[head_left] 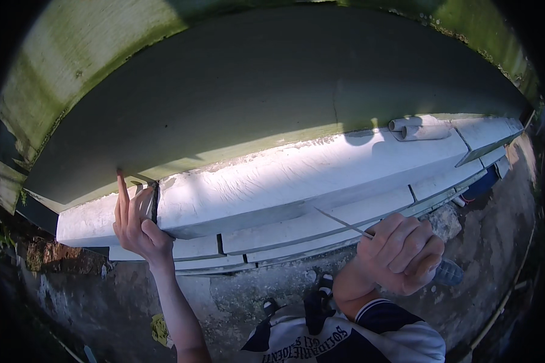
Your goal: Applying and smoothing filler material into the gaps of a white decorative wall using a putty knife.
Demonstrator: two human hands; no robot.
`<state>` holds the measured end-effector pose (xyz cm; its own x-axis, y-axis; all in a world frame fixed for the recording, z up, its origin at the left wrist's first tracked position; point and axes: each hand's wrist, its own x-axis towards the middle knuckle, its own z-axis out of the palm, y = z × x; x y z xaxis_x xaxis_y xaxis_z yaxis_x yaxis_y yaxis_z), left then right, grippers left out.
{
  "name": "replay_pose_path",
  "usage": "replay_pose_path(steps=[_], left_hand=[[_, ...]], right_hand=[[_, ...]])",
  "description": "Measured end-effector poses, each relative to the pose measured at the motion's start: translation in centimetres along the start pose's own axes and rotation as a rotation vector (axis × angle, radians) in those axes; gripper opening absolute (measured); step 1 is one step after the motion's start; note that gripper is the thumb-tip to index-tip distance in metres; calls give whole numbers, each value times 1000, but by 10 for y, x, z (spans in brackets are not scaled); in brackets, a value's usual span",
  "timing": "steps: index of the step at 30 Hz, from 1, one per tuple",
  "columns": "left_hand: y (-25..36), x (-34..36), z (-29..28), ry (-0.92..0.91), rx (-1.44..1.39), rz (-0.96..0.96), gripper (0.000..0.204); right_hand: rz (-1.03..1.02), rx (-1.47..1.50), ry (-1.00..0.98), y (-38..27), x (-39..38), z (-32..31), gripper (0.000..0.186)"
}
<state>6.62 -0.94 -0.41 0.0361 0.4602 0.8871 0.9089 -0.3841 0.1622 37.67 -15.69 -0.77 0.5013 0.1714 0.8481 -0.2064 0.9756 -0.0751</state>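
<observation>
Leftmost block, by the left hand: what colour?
The block is white, seen best in the head view.

1. Left hand (140,233) and right hand (402,253): 2, both bare, with bare forearms.
2. Shirt (284,331): white with navy panels, dark lettering arched across the front.
3. Right sleeve (390,314): short, navy, with thin pale stripes near its hem.
4. Footwear (326,283): dark with pale patches, too small to identify.
</observation>
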Motion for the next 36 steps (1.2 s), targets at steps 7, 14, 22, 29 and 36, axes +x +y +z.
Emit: replay_pose_path(steps=[7,14,22,29,36], left_hand=[[2,2,-2,6,12,16,52],[1,1,-3,3,26,5,52],[3,3,-2,10,6,-14,47],[4,2,-3,6,21,-12,48],[3,3,-3,-7,9,-7,52]], right_hand=[[92,4,-89,2,10,-4,37],[107,-27,-83,3,10,1,38],[143,84,-52,-2,12,-5,33],[203,73,-150,10,17,-5,33],[171,69,-107,15,16,-4,33]])
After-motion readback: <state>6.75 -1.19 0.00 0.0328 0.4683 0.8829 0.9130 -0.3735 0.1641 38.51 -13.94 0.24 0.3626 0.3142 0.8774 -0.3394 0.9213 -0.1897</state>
